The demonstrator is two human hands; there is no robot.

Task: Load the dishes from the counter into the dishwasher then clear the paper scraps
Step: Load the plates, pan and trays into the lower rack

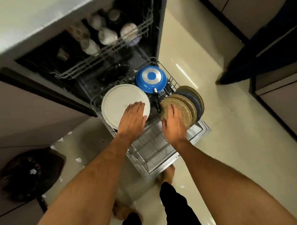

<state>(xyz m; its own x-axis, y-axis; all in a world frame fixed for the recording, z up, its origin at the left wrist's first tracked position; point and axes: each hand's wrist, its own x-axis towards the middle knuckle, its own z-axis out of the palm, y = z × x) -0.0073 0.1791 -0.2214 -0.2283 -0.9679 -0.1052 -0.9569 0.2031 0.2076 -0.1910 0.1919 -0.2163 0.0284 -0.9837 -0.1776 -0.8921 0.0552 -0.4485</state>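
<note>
Glossy blue pan (151,79), matt white plate (120,101), wire metal rack (150,151), glossy floor tiles (221,135).

Both hands (133,118) (174,121) reach forward, arms extended, fingers flat

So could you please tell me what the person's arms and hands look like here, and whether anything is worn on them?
Both forearms are bare, with no sleeves in view. The left hand and right hand carry no gloves, and no watch, bracelet or ring shows.
</note>
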